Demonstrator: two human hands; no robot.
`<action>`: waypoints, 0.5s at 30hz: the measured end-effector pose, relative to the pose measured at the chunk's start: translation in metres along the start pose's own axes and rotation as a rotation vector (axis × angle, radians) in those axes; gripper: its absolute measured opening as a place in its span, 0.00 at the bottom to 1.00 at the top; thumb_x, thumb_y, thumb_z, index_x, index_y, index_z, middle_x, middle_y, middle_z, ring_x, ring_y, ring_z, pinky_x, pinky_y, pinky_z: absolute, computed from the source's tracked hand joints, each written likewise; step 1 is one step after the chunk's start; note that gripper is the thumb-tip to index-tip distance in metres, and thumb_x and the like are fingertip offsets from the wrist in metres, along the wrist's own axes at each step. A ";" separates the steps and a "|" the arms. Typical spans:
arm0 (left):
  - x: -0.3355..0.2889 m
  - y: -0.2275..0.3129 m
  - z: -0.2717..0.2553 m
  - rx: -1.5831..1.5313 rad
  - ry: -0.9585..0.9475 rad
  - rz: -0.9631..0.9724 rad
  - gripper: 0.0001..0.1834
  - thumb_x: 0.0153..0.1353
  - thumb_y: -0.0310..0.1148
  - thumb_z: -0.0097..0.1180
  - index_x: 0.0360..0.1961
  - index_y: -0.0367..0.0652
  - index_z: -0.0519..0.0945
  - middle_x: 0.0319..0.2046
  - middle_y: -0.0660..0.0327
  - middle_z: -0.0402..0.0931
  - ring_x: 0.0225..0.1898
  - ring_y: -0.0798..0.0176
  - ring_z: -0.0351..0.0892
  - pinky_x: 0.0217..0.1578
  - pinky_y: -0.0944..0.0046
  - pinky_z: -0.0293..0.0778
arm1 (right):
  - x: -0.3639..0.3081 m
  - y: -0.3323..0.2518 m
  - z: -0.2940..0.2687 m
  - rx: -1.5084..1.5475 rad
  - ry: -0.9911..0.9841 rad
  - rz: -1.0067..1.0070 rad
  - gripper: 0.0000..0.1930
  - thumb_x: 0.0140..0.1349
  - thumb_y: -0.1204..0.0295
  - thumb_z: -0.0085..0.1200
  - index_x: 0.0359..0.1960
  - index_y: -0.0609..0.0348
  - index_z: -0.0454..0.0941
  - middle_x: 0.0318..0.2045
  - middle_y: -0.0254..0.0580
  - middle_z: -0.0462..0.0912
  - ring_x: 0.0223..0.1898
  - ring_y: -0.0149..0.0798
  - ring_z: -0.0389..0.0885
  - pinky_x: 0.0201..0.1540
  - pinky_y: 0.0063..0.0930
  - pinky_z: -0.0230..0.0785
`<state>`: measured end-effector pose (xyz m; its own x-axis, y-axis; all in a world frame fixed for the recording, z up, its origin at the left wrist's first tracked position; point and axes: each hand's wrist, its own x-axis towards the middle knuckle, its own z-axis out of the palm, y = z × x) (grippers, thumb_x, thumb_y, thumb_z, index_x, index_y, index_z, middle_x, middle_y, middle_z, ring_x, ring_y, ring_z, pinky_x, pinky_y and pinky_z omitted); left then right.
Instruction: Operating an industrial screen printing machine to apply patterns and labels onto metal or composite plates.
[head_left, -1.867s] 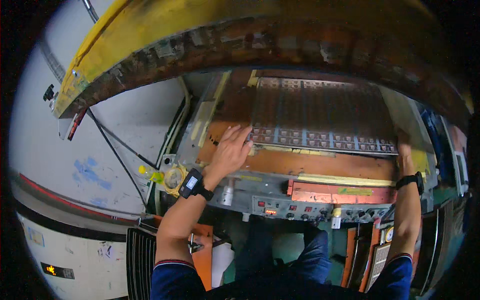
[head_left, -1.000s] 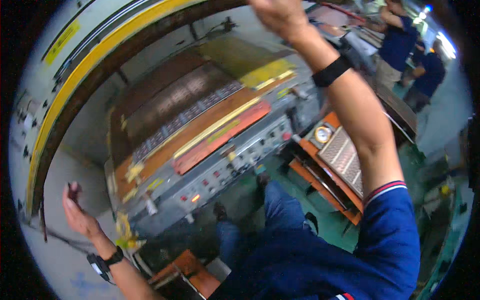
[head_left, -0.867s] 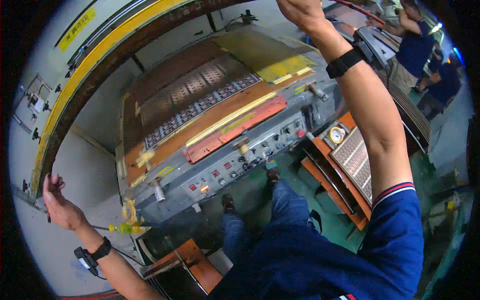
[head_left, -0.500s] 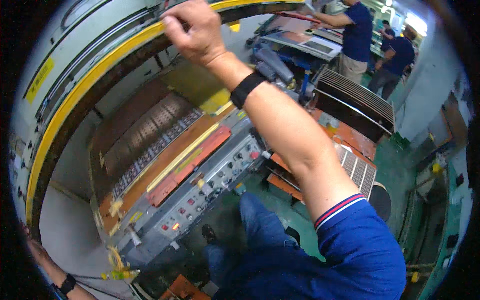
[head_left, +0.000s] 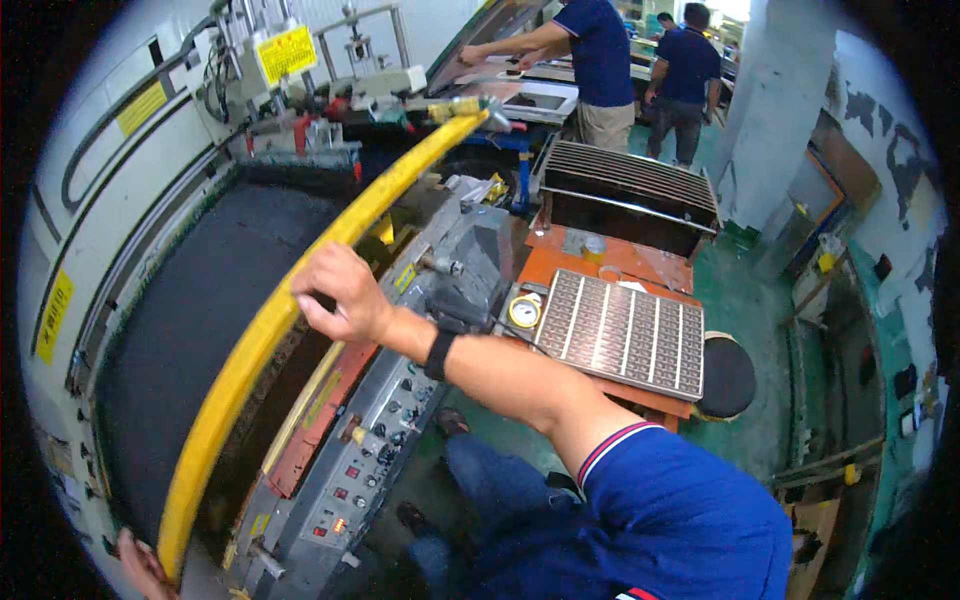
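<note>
A long yellow-edged frame [head_left: 235, 385] slants across the left half of the picture, with a dark flat screen [head_left: 215, 265] behind its edge. My right hand [head_left: 345, 292] grips the yellow edge near its middle, fingers curled and thumb bent. At the lower left my left hand [head_left: 143, 566] holds the near end of that edge; only part of the hand shows. Under the frame is a grey machine with a control panel [head_left: 365, 470] of knobs and red switches. Its bed is mostly hidden by the frame.
To the right, a sheet of small repeated patterns [head_left: 625, 330] lies on an orange table, with a round gauge [head_left: 524, 311] beside it. A slatted rack [head_left: 630, 185] and a round black stool [head_left: 728, 375] stand nearby. Two people [head_left: 600, 60] [head_left: 688, 80] work at the back.
The yellow-edged frame has come down over the machine bed with both my hands on it. My right hand is lower, and the view has turned so the patterned sheet shows fully.
</note>
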<state>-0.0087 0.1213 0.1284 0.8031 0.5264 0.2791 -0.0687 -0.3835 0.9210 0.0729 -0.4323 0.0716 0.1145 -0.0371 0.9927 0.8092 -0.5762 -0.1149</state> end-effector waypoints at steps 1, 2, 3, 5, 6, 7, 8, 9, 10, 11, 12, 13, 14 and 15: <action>-0.030 0.009 0.019 0.118 -0.051 0.014 0.16 0.60 0.32 0.49 0.46 0.34 0.78 0.35 0.56 0.77 0.32 0.65 0.75 0.31 0.69 0.70 | -0.018 0.003 -0.007 -0.016 -0.024 0.035 0.04 0.46 0.74 0.54 0.26 0.57 0.74 0.27 0.40 0.77 0.32 0.45 0.74 0.38 0.36 0.65; -0.043 -0.002 0.026 0.021 -0.008 0.108 0.13 0.58 0.32 0.51 0.37 0.34 0.81 0.22 0.61 0.75 0.20 0.69 0.67 0.19 0.70 0.61 | -0.033 -0.001 -0.003 -0.007 -0.058 0.068 0.05 0.47 0.74 0.54 0.26 0.57 0.74 0.28 0.40 0.77 0.33 0.45 0.74 0.39 0.36 0.65; -0.054 -0.009 0.033 -0.076 0.033 0.025 0.13 0.59 0.32 0.50 0.39 0.33 0.81 0.23 0.61 0.75 0.21 0.69 0.67 0.20 0.71 0.61 | -0.046 -0.001 -0.003 -0.004 -0.094 0.095 0.05 0.47 0.74 0.54 0.27 0.57 0.74 0.28 0.39 0.77 0.33 0.45 0.75 0.39 0.35 0.65; -0.053 -0.046 0.028 0.072 -0.012 0.044 0.14 0.60 0.34 0.51 0.38 0.32 0.80 0.25 0.59 0.76 0.22 0.69 0.68 0.21 0.71 0.62 | -0.067 0.000 -0.005 0.002 -0.123 0.120 0.05 0.47 0.74 0.54 0.28 0.57 0.75 0.30 0.40 0.78 0.34 0.45 0.75 0.40 0.36 0.66; -0.073 -0.035 0.043 0.102 0.007 0.058 0.14 0.60 0.34 0.51 0.38 0.33 0.80 0.26 0.59 0.76 0.22 0.69 0.68 0.20 0.70 0.62 | -0.077 -0.001 -0.008 0.001 -0.149 0.152 0.05 0.47 0.74 0.54 0.28 0.57 0.75 0.30 0.40 0.78 0.35 0.45 0.75 0.41 0.36 0.66; -0.093 -0.023 0.058 0.132 0.026 0.072 0.15 0.60 0.35 0.52 0.38 0.33 0.80 0.26 0.59 0.76 0.22 0.68 0.68 0.20 0.70 0.62 | -0.086 -0.002 -0.012 0.000 -0.175 0.184 0.06 0.47 0.74 0.54 0.28 0.57 0.75 0.30 0.41 0.78 0.36 0.45 0.75 0.41 0.36 0.66; -0.080 -0.049 0.048 -0.013 0.030 0.006 0.14 0.60 0.35 0.53 0.39 0.34 0.80 0.25 0.59 0.76 0.21 0.68 0.68 0.20 0.70 0.63 | -0.090 -0.005 -0.010 0.009 -0.173 0.198 0.06 0.47 0.74 0.54 0.29 0.57 0.75 0.31 0.41 0.78 0.36 0.45 0.75 0.42 0.37 0.66; -0.094 -0.032 0.062 0.016 0.036 -0.030 0.12 0.59 0.33 0.53 0.38 0.34 0.80 0.24 0.59 0.76 0.20 0.67 0.68 0.20 0.70 0.63 | -0.096 -0.002 -0.014 0.000 -0.175 0.202 0.06 0.47 0.74 0.54 0.29 0.57 0.75 0.31 0.41 0.78 0.36 0.45 0.75 0.42 0.37 0.66; -0.074 -0.065 0.046 0.021 0.019 -0.002 0.12 0.59 0.32 0.52 0.38 0.34 0.80 0.24 0.58 0.76 0.20 0.67 0.68 0.20 0.70 0.62 | -0.099 -0.004 -0.013 0.004 -0.162 0.198 0.06 0.47 0.73 0.54 0.28 0.57 0.74 0.30 0.41 0.77 0.35 0.46 0.74 0.41 0.37 0.65; -0.052 -0.102 0.028 0.027 0.006 0.024 0.12 0.59 0.32 0.52 0.38 0.33 0.80 0.24 0.58 0.76 0.20 0.67 0.68 0.20 0.70 0.62 | -0.100 -0.007 -0.010 0.011 -0.152 0.193 0.05 0.47 0.73 0.54 0.27 0.57 0.73 0.28 0.41 0.75 0.34 0.47 0.73 0.40 0.37 0.65; -0.049 -0.108 0.032 0.052 -0.019 0.026 0.13 0.58 0.32 0.52 0.39 0.33 0.80 0.24 0.58 0.76 0.20 0.66 0.69 0.20 0.69 0.64 | -0.103 -0.005 -0.016 -0.006 -0.163 0.205 0.05 0.47 0.73 0.54 0.27 0.57 0.73 0.29 0.41 0.76 0.35 0.47 0.73 0.40 0.37 0.65; -0.040 -0.118 0.029 0.061 -0.020 0.025 0.13 0.58 0.32 0.52 0.39 0.33 0.80 0.24 0.58 0.76 0.20 0.66 0.69 0.20 0.69 0.64 | -0.101 -0.008 -0.018 -0.002 -0.162 0.213 0.05 0.47 0.73 0.54 0.27 0.57 0.73 0.29 0.41 0.76 0.35 0.47 0.73 0.40 0.37 0.65; -0.028 -0.135 0.022 0.020 -0.015 0.018 0.13 0.61 0.36 0.51 0.40 0.37 0.79 0.20 0.66 0.70 0.18 0.72 0.63 0.19 0.72 0.59 | -0.096 -0.010 -0.018 0.006 -0.160 0.223 0.05 0.48 0.74 0.54 0.27 0.57 0.73 0.29 0.41 0.76 0.35 0.47 0.73 0.40 0.37 0.65; -0.017 -0.149 0.015 -0.022 -0.016 0.010 0.14 0.63 0.40 0.49 0.42 0.42 0.77 0.16 0.73 0.63 0.16 0.78 0.58 0.17 0.76 0.53 | -0.094 -0.012 -0.019 0.009 -0.160 0.236 0.04 0.48 0.74 0.54 0.27 0.57 0.73 0.29 0.42 0.76 0.35 0.47 0.73 0.40 0.37 0.65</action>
<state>-0.0030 0.1585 -0.0179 0.8118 0.5102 0.2841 -0.0896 -0.3719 0.9239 0.0416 -0.4369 -0.0199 0.3891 -0.0398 0.9203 0.7543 -0.5597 -0.3432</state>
